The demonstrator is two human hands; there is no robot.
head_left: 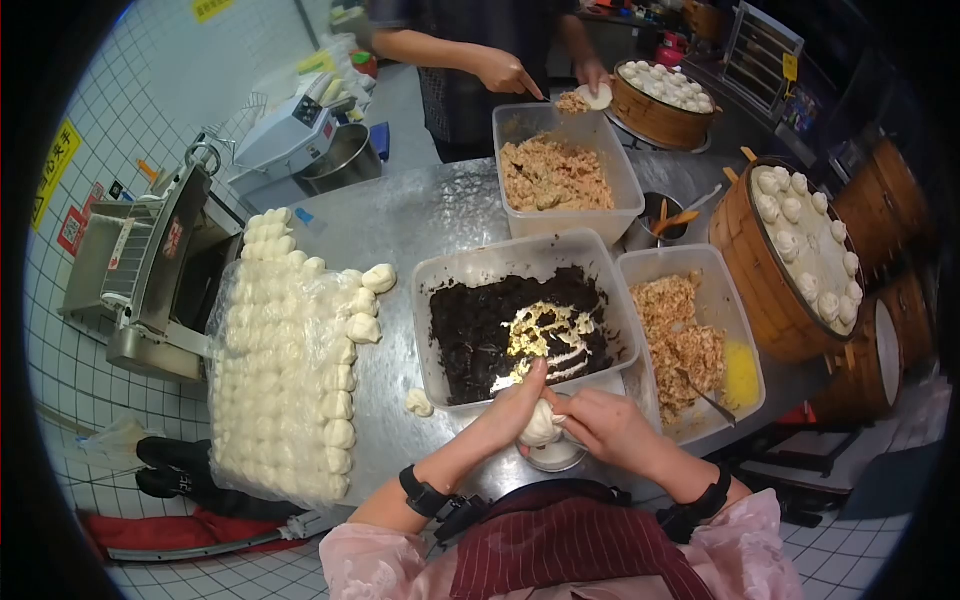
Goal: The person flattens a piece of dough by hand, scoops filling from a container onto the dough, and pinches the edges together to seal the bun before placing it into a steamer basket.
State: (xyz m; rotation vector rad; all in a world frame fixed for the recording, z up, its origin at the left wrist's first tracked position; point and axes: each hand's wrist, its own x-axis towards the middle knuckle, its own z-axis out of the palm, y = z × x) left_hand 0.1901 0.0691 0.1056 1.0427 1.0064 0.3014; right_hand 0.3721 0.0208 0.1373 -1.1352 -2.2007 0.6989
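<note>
Near the table's front edge, my left hand [518, 402] holds a round white dough bun [543, 426] from its left side, thumb pointing up. On the bun's right side, the bent fingers of my right hand [600, 422] press at its top. Under the bun is a small round dish [556, 458], partly covered. Just beyond my hands stands a clear tub [425, 345] of dark filling with a pale yellow and white patch. To the right, another tub [745, 300] holds light brown filling, a yellow portion and a spoon.
Rows of dough balls [275, 380] lie under plastic at left, beside a metal machine [150, 270]. A small dough piece [419, 402] sits nearby. Across the table, a person [500, 70] holds a wrapper over a filling tub [570, 225]. Bamboo steamers [755, 285] with buns stand at right.
</note>
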